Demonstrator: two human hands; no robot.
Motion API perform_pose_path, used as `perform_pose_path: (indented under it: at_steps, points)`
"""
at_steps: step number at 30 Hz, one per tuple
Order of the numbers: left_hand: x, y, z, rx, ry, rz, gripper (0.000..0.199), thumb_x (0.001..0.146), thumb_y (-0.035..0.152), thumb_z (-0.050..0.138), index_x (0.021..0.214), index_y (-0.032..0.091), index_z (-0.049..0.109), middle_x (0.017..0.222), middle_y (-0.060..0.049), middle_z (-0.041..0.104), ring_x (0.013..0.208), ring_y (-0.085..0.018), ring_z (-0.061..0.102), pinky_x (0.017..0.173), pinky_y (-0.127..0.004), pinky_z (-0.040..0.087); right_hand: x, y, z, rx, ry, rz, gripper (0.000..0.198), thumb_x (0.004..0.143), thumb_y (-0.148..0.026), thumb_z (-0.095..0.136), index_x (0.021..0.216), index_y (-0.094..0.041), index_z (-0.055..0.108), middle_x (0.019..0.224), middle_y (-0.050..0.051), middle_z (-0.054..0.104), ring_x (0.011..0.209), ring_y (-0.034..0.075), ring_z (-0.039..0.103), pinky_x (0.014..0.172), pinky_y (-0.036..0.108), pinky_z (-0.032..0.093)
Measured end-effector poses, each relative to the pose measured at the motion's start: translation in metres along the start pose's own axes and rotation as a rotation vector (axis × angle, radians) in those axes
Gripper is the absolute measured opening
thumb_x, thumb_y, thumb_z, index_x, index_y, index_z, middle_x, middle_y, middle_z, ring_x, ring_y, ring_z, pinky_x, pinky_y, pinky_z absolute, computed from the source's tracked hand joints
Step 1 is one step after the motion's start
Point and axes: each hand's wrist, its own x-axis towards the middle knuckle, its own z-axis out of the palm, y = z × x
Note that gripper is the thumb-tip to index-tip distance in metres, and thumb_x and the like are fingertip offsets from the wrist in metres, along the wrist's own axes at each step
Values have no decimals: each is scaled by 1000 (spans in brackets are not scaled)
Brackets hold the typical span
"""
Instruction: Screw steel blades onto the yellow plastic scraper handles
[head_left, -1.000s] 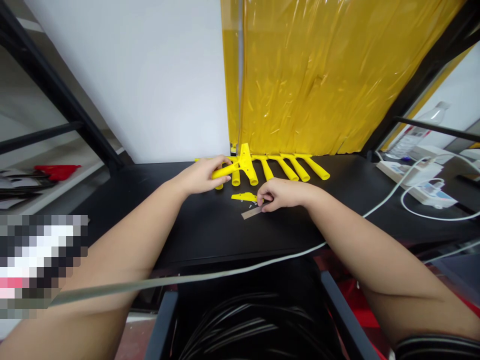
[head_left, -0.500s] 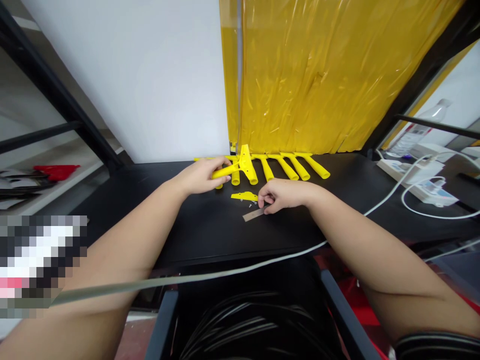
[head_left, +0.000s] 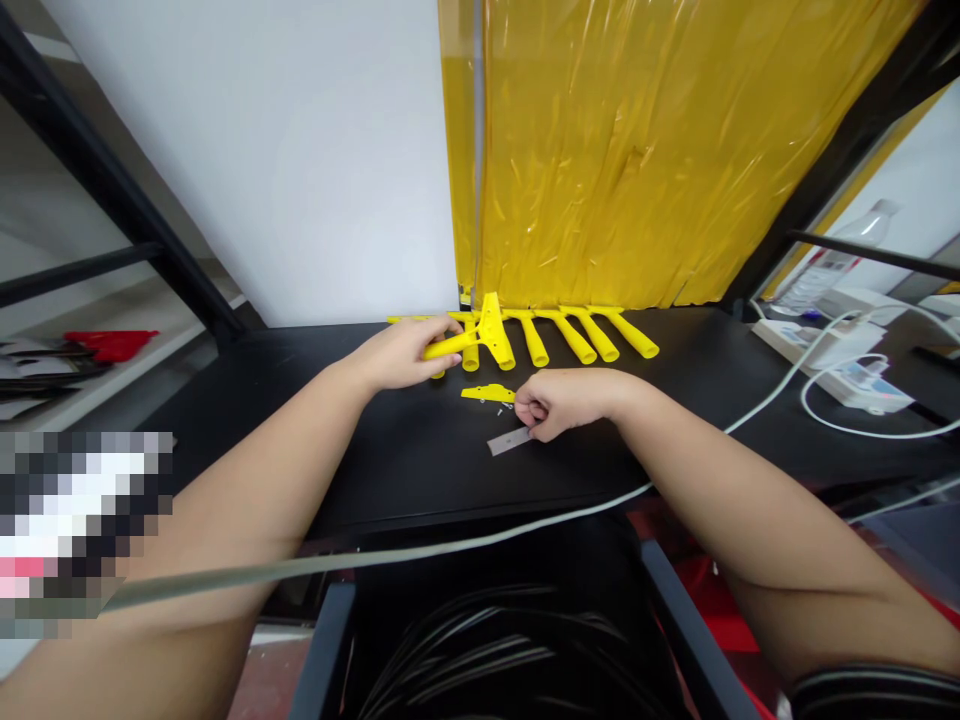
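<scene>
In the head view, the left hand point(head_left: 409, 352) has its fingers wrapped around the handle of a yellow tool point(head_left: 491, 322), whose wide, holed head stands out to the right of the grip, in front of a row of similar tools point(head_left: 576, 337). That row lies along the back of the black table point(head_left: 397, 460), the round handle ends pointing toward the person.

The right hand point(head_left: 566, 398) has its thumb and curled fingers pinched on the right end of a flat metal blade point(head_left: 508, 441). The blade's other end points left, over the near part of the table; whether it touches the surface cannot be told.

A yellow plate point(head_left: 486, 393) lies between the two hands, its right end just beside the right hand's fingers. A few small screws point(head_left: 500, 411) lie close to its near edge, too small to make out well.

Behind the table stand a white panel point(head_left: 315, 160) and yellow film point(head_left: 615, 150). To the right are a white power strip point(head_left: 862, 385) and a clear bottle point(head_left: 836, 260). A pale cable point(head_left: 450, 548) crosses in front of the table and passes behind the right forearm.
</scene>
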Motion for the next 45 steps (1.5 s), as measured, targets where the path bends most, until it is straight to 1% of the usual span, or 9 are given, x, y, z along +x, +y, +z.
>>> perform_pose_path:
  at_steps: [4, 8, 11, 20, 30, 33, 39, 43, 45]
  points:
    - [0, -1, -1, -1, 6, 0, 41, 97, 49, 61, 127, 21, 63, 79, -1, 66, 63, -15, 54, 64, -29, 37, 1, 0, 2, -21, 17, -69, 7, 75, -16, 69, 76, -20, 63, 72, -4, 59, 65, 12, 50, 61, 28, 35]
    - [0, -1, -1, 4, 8, 5, 41, 96, 48, 61, 127, 21, 63, 80, -1, 67, 63, -15, 55, 64, -29, 37, 0, 1, 1, -3, 86, -57, 16, 77, -19, 74, 91, -20, 69, 78, -4, 59, 66, 12, 51, 62, 27, 36]
    - [0, -2, 0, 5, 10, 13, 42, 96, 48, 62, 128, 21, 62, 80, -1, 66, 62, -15, 54, 64, -29, 38, -1, 0, 0, 17, 71, -27, 18, 80, -20, 73, 98, -20, 74, 77, -4, 60, 65, 12, 52, 63, 27, 37]
    - [-1, 2, -1, 0, -10, 1, 41, 97, 49, 61, 126, 21, 62, 82, -1, 69, 62, -14, 55, 62, -28, 38, -3, -8, -3, 9, -42, -13, 15, 79, -18, 72, 94, -19, 74, 78, -2, 66, 66, 13, 54, 62, 27, 38]
    - [-1, 3, -2, 23, -6, -2, 40, 96, 48, 61, 125, 21, 63, 82, -2, 70, 61, -14, 55, 62, -29, 38, -2, -6, 2, -11, -21, -25, 11, 75, -22, 72, 85, -21, 70, 78, -2, 65, 67, 14, 54, 62, 28, 38]
    - [-1, 3, -2, 17, -8, -4, 41, 96, 48, 61, 126, 20, 63, 81, -2, 69, 61, -14, 54, 62, -28, 37, -1, -5, 3, -33, -16, -51, 9, 75, -22, 72, 82, -21, 67, 74, -3, 62, 66, 14, 53, 62, 28, 37]
    - [-1, 4, -3, 1, -5, 1, 40, 96, 48, 61, 125, 20, 63, 76, 1, 64, 61, -14, 53, 62, -28, 37, 1, -2, 5, -8, 8, -146, 10, 74, -17, 70, 82, -19, 64, 81, -3, 63, 70, 13, 51, 65, 27, 37]
    - [-2, 3, -3, -2, -12, -4, 40, 96, 48, 61, 126, 20, 62, 78, 0, 65, 61, -15, 53, 63, -29, 38, 1, -2, 5, 20, 6, -181, 9, 75, -14, 70, 80, -19, 64, 77, -4, 62, 68, 12, 50, 63, 26, 35]
    - [-1, 1, -3, 2, -4, 20, 37, 96, 45, 60, 123, 20, 63, 83, -2, 67, 67, -17, 57, 66, -30, 41, 1, 0, 5, 77, -6, -200, 11, 75, -13, 69, 83, -19, 65, 77, -4, 62, 67, 11, 50, 63, 26, 37]
